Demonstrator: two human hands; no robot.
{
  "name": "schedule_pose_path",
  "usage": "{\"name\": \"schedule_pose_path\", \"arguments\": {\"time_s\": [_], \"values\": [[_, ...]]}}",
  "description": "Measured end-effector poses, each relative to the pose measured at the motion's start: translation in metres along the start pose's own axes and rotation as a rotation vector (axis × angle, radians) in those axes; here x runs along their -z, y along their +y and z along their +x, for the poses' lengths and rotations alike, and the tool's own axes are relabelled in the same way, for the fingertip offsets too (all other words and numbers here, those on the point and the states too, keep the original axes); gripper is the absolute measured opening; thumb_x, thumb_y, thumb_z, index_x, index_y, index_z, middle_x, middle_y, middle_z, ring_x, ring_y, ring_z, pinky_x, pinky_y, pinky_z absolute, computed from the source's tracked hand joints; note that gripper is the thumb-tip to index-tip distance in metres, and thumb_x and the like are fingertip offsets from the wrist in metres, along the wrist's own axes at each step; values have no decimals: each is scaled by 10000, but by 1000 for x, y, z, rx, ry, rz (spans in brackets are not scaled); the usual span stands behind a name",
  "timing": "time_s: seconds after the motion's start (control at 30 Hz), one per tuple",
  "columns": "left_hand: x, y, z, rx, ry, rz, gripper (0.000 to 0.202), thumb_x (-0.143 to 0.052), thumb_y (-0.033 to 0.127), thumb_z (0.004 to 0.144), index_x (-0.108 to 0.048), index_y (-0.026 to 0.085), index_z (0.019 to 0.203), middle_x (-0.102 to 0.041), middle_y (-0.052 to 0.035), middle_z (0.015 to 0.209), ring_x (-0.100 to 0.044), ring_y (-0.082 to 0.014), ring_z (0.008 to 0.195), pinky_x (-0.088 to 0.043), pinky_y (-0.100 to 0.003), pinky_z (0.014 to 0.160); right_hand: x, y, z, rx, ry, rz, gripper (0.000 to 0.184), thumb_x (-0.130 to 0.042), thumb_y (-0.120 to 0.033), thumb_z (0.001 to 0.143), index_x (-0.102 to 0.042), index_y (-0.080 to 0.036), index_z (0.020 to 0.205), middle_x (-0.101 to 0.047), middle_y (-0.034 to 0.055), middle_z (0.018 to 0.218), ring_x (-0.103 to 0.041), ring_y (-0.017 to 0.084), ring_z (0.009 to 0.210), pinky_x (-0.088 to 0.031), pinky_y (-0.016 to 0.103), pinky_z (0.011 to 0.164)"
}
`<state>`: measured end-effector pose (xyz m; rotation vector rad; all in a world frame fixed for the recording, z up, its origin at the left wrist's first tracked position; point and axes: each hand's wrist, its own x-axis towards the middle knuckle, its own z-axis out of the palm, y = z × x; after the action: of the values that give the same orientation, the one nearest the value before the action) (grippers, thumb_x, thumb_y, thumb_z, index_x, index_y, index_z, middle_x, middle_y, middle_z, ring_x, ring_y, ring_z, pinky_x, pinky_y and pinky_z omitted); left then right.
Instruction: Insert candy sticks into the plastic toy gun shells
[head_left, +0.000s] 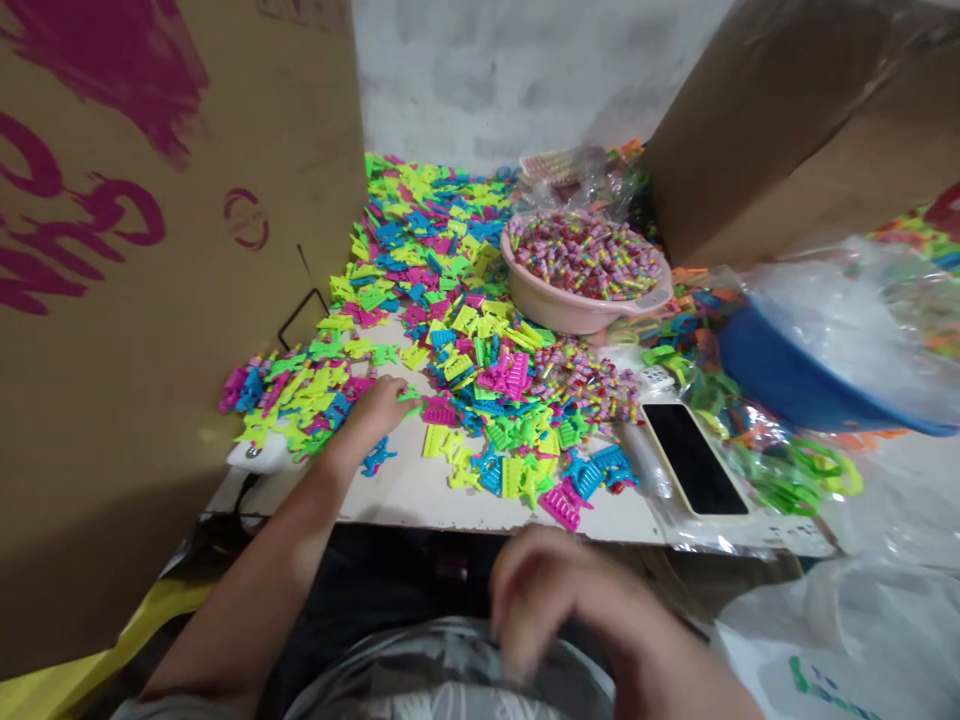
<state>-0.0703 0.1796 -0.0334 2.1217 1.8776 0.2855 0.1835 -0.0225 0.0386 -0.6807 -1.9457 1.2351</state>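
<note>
A big heap of small plastic toy pieces (450,300) in green, yellow, pink and blue covers the table. My left hand (377,408) reaches onto the heap's near left part, fingers curled over a green piece (409,396). Close to the camera, my right hand (559,600) hovers blurred over a clear plastic bag (420,670) in my lap, fingers bent down at the bag's rim. What the fingers hold, if anything, is hidden.
A pink bowl (570,310) of small striped candies stands behind the heap. A phone (694,458) lies at the right, near a blue bowl (795,385) lined with plastic. Cardboard walls (112,300) rise left and right. More plastic bags (862,620) lie at the lower right.
</note>
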Motion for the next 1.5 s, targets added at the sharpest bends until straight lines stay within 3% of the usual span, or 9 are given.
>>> {"name": "schedule_pose_path", "arguments": {"time_s": [0.1, 0.17, 0.27, 0.53, 0.8, 1.0, 1.13, 1.23, 1.5], "values": [[13, -6, -19, -14, 51, -102, 306, -529, 456, 842, -621, 179, 937, -665, -73, 888, -647, -260, 844, -470, -317, 711, 52, 32, -22, -195, 395, -354, 226, -621, -306, 934, -616, -232, 1146, -629, 97, 1100, -559, 276, 1060, -438, 411, 895], [18, -5, -36, 30, 92, -299, 372, -542, 546, 790, -591, 204, 928, -640, -28, 802, -633, -235, 733, -462, -306, 642, 83, 57, -42, -507, 679, -976, 128, -598, -248, 916, -682, -210, 1004, -666, 98, 1015, -595, 286, 955, -429, 386, 794], [22, 7, -66, 138, 12, -667, 510, -671, 659, 616, -546, 226, 855, -598, 23, 696, -597, -201, 602, -445, -286, 566, 108, 86, -61, -807, 663, -1299, 208, -585, -193, 897, -710, -207, 1063, -687, 109, 1075, -607, 290, 934, -392, 359, 740], [6, 64, -130, 202, -310, -1093, 493, -782, 583, 616, -580, 210, 868, -542, 51, 731, -559, -127, 617, -495, -249, 618, 138, 104, -25, -876, 844, -1278, 331, -552, -335, 923, -695, -154, 1160, -638, 175, 1178, -534, 347, 1094, -358, 433, 869], [-2, 78, -140, 248, -404, -1279, 484, -784, 553, 660, -517, 210, 874, -509, 87, 690, -564, -75, 515, -475, -205, 547, 170, 113, -12, -827, 940, -1037, 174, -645, -289, 708, -752, -157, 746, -677, 157, 949, -573, 360, 989, -380, 494, 883], [4, 85, -141, 266, -316, -1372, 524, -813, 545, 622, -497, 216, 881, -484, 94, 653, -567, -91, 540, -532, -229, 555, 116, 90, -14, -559, 1009, -668, 334, -570, -532, 799, -593, -199, 821, -645, 82, 836, -603, 245, 821, -485, 387, 771], [6, 89, -145, 233, -300, -1361, 523, -816, 510, 639, -525, 211, 953, -487, 89, 678, -545, -80, 533, -543, -228, 555, 31, 57, -17, -339, 660, -34, 291, -530, -533, 931, -516, -242, 935, -596, -6, 746, -577, 163, 660, -480, 286, 645], [9, 91, -148, 191, -313, -1378, 489, -812, 478, 667, -545, 210, 978, -535, 61, 727, -566, -104, 613, -557, -229, 561, -14, 41, -17, -341, 497, 30, 237, -462, -451, 1007, -572, -240, 1003, -597, 5, 814, -566, 152, 729, -460, 263, 684], [12, 89, -156, 178, -390, -1356, 437, -805, 416, 707, -579, 225, 1028, -617, 35, 792, -632, -121, 629, -498, -195, 539, -20, 38, -11, -283, 472, -38, 267, -443, -420, 1022, -629, -229, 1006, -655, 23, 839, -623, 157, 781, -495, 247, 709]]}}
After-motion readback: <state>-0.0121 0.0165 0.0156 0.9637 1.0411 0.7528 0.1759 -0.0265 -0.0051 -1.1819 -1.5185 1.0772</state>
